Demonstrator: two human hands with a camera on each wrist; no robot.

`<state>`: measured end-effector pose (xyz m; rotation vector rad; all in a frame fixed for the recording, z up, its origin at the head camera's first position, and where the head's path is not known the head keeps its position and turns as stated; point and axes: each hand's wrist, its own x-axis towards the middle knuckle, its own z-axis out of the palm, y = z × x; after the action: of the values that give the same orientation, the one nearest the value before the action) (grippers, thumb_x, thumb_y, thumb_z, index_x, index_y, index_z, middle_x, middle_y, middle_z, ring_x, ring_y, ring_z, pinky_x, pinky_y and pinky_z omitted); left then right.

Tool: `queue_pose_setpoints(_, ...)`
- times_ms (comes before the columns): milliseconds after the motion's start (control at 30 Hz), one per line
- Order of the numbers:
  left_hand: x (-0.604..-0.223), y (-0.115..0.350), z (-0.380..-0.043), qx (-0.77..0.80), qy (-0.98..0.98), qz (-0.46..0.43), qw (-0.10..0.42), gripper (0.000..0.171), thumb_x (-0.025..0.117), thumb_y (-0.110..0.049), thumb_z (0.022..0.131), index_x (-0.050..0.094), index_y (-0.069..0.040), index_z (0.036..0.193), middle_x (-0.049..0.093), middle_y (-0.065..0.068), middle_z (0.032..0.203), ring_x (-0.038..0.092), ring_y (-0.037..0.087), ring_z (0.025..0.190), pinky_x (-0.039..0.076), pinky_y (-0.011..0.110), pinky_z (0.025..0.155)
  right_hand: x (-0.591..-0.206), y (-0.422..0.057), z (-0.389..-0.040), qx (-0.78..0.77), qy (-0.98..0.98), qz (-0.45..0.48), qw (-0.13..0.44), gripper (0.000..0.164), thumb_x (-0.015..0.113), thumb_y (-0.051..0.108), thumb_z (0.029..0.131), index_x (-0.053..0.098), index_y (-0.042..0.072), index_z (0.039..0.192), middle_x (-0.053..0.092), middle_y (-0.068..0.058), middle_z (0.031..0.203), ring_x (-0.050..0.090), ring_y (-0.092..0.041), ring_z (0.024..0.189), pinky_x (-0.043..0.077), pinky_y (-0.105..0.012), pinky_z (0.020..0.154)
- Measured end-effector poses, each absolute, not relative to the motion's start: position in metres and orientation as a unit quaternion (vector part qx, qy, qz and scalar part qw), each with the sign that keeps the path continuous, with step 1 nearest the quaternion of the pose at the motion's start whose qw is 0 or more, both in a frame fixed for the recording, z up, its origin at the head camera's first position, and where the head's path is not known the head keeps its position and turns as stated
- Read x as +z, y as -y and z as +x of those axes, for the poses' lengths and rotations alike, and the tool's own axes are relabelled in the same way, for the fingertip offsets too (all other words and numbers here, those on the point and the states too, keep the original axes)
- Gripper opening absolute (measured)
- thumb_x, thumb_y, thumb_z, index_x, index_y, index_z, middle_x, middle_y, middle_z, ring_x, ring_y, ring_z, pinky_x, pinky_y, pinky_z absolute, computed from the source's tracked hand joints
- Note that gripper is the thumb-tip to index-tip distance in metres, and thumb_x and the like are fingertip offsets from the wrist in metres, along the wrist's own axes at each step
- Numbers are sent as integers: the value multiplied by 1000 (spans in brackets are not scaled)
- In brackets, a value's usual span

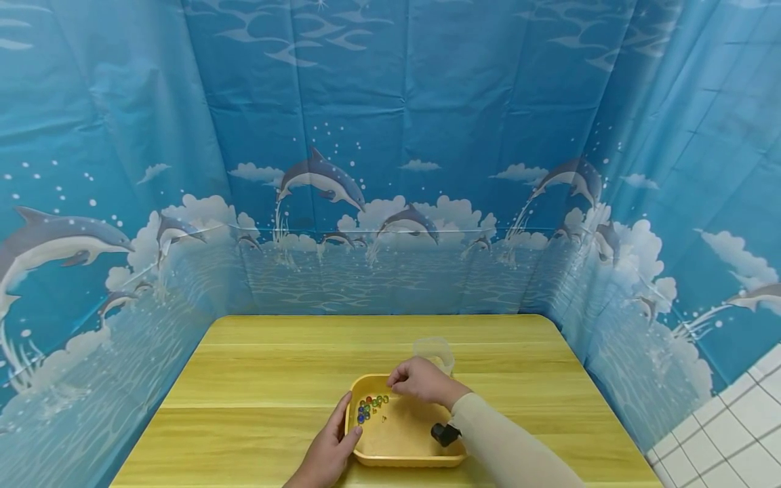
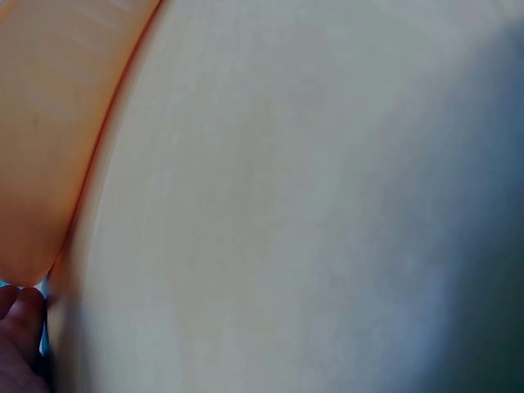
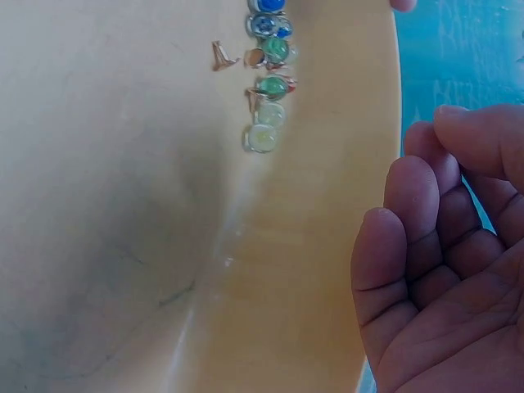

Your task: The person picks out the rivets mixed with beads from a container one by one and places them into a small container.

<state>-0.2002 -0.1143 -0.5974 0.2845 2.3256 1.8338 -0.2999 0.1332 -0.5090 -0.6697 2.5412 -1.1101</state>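
My left hand (image 1: 329, 444) grips the left wall of a yellow plastic tray (image 1: 409, 461), thumb over the rim and fingers outside. Glass marbles (image 1: 365, 410) in blue, green, red and pale tones bunch along the tray's left side. Small brass-coloured tacks (image 3: 219, 56) lie among and beside them. Over the tray's far rim hovers my right hand (image 1: 424, 381), its fingers curled and the thumb tip meeting the index finger. No object shows between those fingertips in the right wrist view. Only part of my left hand and the tray's outer wall appear in the left wrist view.
A clear plastic container (image 1: 434, 347) stands just behind the tray, partly covered by my right hand. The yellow wood-grain table (image 1: 262, 379) reaches back to a blue dolphin-print curtain (image 1: 390, 169). A black wrist camera (image 1: 445, 434) sits on my right wrist over the tray.
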Motion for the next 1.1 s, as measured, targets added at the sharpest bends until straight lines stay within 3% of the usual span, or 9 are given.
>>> queue_pose_setpoints(433,-596,114,-199,615,-778,95,83,73,54,-30,112,13,-19,171,12,19,176,20,40,160,32,44,122,-498,-146,-310,-401,-879,-224,127,15,73,15,98,80,7,110,77,3,103,66,-12,90,57,-36,79)
queue_pose_setpoints(700,-596,115,-199,618,-774,109,78,73,53,-28,112,11,-16,171,10,19,176,19,40,161,33,41,122,-492,-154,-317,-406,-881,-213,116,12,74,16,98,82,14,107,77,2,103,65,-13,87,55,-34,76)
queue_pose_setpoints(933,-597,115,-198,617,-775,113,76,73,54,-28,112,12,-15,171,12,21,176,20,41,160,37,34,121,-489,-160,-322,-419,-881,-184,120,11,73,16,99,81,17,107,76,1,110,68,-13,94,59,-36,83)
queue_pose_setpoints(1100,-595,116,-198,620,-773,113,77,74,54,-29,112,13,-16,171,11,21,175,21,41,160,37,39,121,-489,-166,-324,-428,-878,-174,128,13,72,17,101,81,18,110,76,0,115,69,-15,100,61,-39,87)
